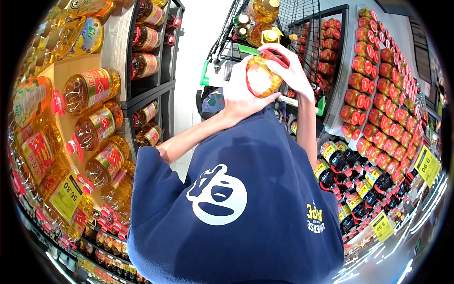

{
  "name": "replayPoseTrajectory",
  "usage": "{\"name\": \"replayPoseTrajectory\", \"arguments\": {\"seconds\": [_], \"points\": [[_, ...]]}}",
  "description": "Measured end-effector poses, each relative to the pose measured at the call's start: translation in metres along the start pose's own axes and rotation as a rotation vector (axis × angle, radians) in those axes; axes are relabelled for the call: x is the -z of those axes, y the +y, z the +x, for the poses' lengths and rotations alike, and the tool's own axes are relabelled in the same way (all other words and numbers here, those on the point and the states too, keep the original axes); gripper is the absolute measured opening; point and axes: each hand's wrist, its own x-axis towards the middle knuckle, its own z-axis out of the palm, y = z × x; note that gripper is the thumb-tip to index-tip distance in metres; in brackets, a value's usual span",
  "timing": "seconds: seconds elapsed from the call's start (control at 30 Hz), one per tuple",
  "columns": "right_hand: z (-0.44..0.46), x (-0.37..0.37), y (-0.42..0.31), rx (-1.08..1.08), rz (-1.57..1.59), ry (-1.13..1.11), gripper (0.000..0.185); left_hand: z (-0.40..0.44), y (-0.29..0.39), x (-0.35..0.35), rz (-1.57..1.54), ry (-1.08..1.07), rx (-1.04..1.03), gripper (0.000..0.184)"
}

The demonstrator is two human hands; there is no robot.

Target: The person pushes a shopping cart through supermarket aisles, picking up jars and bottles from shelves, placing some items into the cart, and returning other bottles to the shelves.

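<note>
A glass jar with a red lid and orange-yellow pieces inside (pixel 270 86) is held in front of my chest, just behind the cart's handle; glare washes out part of its side. My left hand (pixel 236 87) wraps around the jar's left side and underneath, closed on it. Over the top and right side curls my right hand (pixel 294 71), its fingers on the red lid (pixel 278 58). Whether the lid is turning cannot be told. Past the jar, the wire shopping cart (pixel 295 14) carries a large oil bottle (pixel 263 12) and several smaller bottles with green or yellow caps.
Large cooking oil bottles (pixel 97 87) fill the shelves on the left, with a yellow price tag (pixel 66 196). On the right stand rows of red-lidded jars (pixel 362 66) and dark bottles with black caps (pixel 352 175). Pale floor (pixel 189 57) shows left of the cart.
</note>
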Motion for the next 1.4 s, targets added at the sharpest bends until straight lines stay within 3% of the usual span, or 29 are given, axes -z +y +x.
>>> {"name": "replayPoseTrajectory", "arguments": {"seconds": [0.43, 0.87, 0.97, 1.4], "points": [[-0.018, 0.005, -0.005, 0.131, -0.021, 0.075, 0.040, -0.002, 0.014, 0.002, -0.122, 0.014, -0.072, 0.101], [-0.035, 0.005, 0.005, 0.249, 0.324, -0.006, 0.044, -0.006, 0.014, 0.005, -0.125, 0.092, -0.276, 0.084], [-0.038, 0.000, 0.002, 0.190, 0.397, 0.001, 0.046, -0.009, 0.013, 0.003, -0.088, 0.103, -0.290, 0.082], [-0.038, -0.006, 0.006, 0.179, 0.348, 0.003, 0.046, -0.011, 0.009, -0.002, 0.027, 0.182, -0.320, 0.067]]}}
